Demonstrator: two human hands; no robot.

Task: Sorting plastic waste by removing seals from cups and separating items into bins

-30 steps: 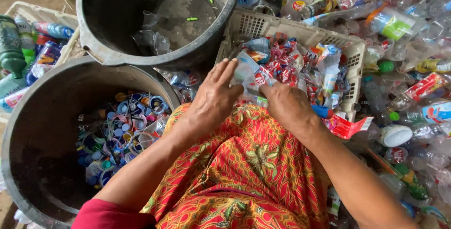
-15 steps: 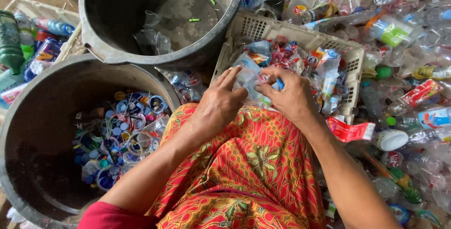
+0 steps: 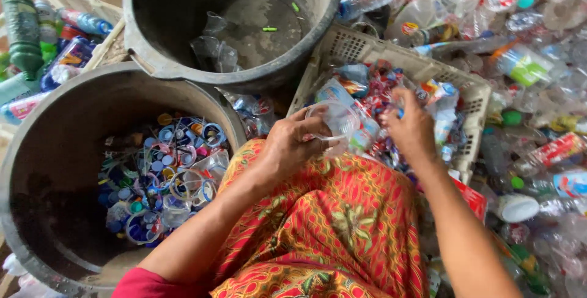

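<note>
Our left hand [image 3: 287, 148] is closed around a clear, thin-walled plastic cup [image 3: 333, 123], fingers curled on its rim and side, holding it tilted just above the near edge of the cream-coloured perforated plastic basket [image 3: 361, 47]. Our right hand [image 3: 411, 128] rests with fingers loosely bent down among the crumpled red, white and blue plastic wrappers and labels [image 3: 382, 93] that fill the basket; we cannot tell whether it pinches any of them. Left of our lap, with its red and orange patterned cloth [image 3: 330, 224], stands a large dark round tub [image 3: 55, 157] holding blue and white bottle caps and plastic rings [image 3: 165, 169]. Behind it a second dark tub [image 3: 232, 22] holds a few clear crushed cups. To the right lies a heap of clear plastic bottles [image 3: 532, 78] with red, green and blue labels.
</note>
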